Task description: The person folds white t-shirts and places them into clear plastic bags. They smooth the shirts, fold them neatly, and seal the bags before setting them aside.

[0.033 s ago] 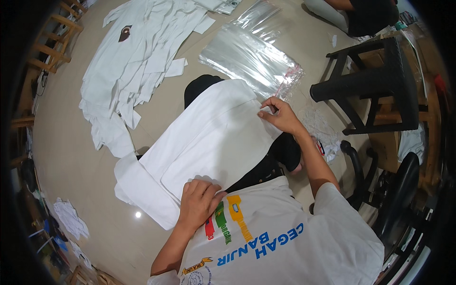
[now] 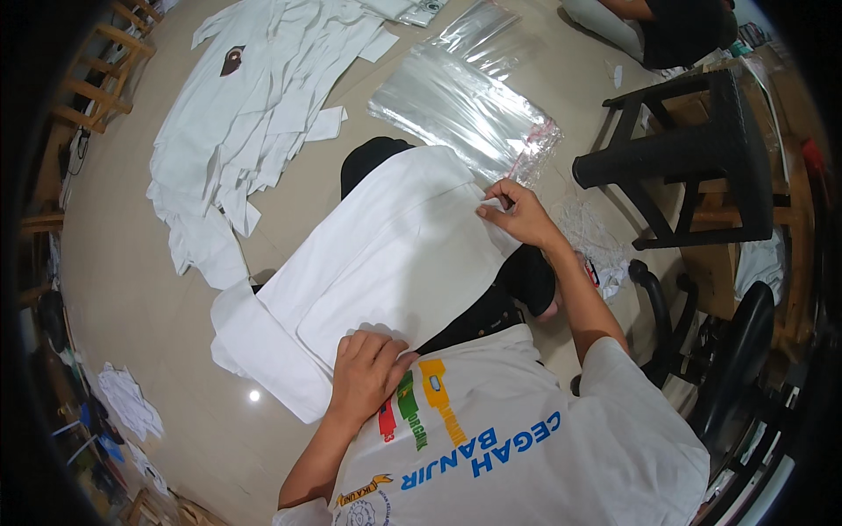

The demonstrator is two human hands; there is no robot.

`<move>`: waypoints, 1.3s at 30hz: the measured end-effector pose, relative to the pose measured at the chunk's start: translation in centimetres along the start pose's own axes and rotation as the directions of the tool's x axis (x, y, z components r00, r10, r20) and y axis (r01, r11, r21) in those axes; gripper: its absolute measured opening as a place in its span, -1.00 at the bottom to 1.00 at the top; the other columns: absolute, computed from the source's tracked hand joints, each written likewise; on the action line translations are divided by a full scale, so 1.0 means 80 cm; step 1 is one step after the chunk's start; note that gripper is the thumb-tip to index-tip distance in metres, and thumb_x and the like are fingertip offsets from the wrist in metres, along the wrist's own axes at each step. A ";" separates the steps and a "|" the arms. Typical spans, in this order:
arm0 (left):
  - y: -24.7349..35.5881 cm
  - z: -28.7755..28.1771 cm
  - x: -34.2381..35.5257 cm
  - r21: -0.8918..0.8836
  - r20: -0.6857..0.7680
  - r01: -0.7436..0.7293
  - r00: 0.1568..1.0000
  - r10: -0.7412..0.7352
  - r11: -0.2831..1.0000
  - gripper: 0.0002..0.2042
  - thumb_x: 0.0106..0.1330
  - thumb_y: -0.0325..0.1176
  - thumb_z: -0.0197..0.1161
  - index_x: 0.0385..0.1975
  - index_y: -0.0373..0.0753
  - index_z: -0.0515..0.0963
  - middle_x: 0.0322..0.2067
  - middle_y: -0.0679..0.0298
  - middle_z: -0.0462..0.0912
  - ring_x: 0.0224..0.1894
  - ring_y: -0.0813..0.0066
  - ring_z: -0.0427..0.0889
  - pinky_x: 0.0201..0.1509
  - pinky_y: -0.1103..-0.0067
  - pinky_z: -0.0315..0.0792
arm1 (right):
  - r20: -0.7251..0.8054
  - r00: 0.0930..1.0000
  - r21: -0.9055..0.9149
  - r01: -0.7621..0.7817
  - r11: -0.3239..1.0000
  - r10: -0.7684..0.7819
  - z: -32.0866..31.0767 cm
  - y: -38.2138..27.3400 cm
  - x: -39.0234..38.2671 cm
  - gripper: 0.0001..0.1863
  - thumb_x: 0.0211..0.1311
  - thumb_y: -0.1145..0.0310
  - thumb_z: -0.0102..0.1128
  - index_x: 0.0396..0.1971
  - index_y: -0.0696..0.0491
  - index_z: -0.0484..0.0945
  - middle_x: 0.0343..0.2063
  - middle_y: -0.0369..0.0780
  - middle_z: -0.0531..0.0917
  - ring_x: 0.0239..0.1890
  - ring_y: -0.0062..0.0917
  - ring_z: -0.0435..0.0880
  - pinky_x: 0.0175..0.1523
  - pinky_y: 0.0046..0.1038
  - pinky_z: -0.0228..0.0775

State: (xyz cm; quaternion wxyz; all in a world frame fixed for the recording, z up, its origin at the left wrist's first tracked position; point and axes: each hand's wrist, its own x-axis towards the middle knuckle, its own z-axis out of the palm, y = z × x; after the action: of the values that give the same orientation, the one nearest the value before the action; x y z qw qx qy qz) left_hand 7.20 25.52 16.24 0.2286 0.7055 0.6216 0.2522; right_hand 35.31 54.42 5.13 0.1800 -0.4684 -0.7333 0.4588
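Note:
A folded white cloth garment (image 2: 377,254) lies over my legs in black trousers (image 2: 452,320), with a flap hanging at the left. My left hand (image 2: 368,368) is curled on its near edge, beside my shirt front, and grips the fabric there; the fingertips are partly hidden. At the upper right corner my right hand (image 2: 513,210) holds the edge of the same garment between thumb and fingers.
A pile of white garments (image 2: 272,96) lies at upper left, clear plastic bags (image 2: 456,105) ahead. At right stand a black stool (image 2: 667,162) and black chair (image 2: 732,359). Another person (image 2: 667,31) sits at top right. Wooden furniture (image 2: 101,79) lines the left.

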 end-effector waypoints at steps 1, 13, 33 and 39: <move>0.001 0.003 -0.002 0.007 -0.021 -0.004 1.000 0.004 1.000 -0.81 0.23 -0.32 0.54 -0.24 -0.20 0.69 -0.28 0.28 0.59 -0.17 0.30 0.55 -0.07 0.41 0.35 | 0.017 1.000 -0.006 -0.018 1.000 0.018 -0.002 -0.003 -0.001 -0.64 0.21 0.17 0.58 -0.18 0.09 0.67 -0.52 -0.40 0.38 -0.42 -0.67 0.33 -0.32 -0.49 0.19; 0.004 -0.012 -0.005 -0.026 0.058 -0.256 0.965 0.257 0.966 -0.81 0.12 -0.44 0.41 -0.24 -0.21 0.69 -0.26 0.32 0.59 -0.13 0.35 0.58 -0.02 0.46 0.47 | -0.076 0.988 0.363 -0.098 0.927 0.134 -0.011 -0.034 -0.022 -0.72 0.48 0.22 0.34 -0.04 0.11 0.59 -0.36 -0.30 0.67 -0.30 -0.69 0.55 -0.20 -0.51 0.43; -0.117 -0.054 -0.099 -0.220 -0.790 0.597 0.355 -0.500 0.772 -0.80 0.50 -0.42 0.23 0.02 -0.36 0.57 0.00 0.10 0.66 0.06 0.17 0.61 0.14 0.41 0.49 | -0.035 0.994 -0.479 0.078 0.874 -0.108 0.061 0.002 -0.013 -0.35 0.70 0.10 -0.19 0.53 0.25 0.20 0.51 0.16 0.27 0.56 0.05 0.21 0.62 -0.12 -0.01; -0.195 -0.107 -0.151 -0.138 -0.751 0.740 0.355 -0.556 0.659 -0.67 0.52 -0.30 0.25 0.19 -0.27 0.54 0.11 0.11 0.61 0.07 0.18 0.59 0.25 0.31 0.40 | 0.028 0.905 -0.185 0.423 0.887 -0.425 0.125 -0.185 0.052 -0.53 0.44 0.47 0.19 0.30 0.22 0.45 0.24 0.06 0.57 0.30 -0.04 0.53 0.46 -0.13 0.30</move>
State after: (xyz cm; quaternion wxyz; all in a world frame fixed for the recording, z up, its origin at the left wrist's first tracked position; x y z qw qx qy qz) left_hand -11.37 15.49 12.05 -0.0452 0.2520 0.9084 0.3306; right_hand 18.53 50.85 11.75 0.2362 -0.3149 -0.8562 0.3346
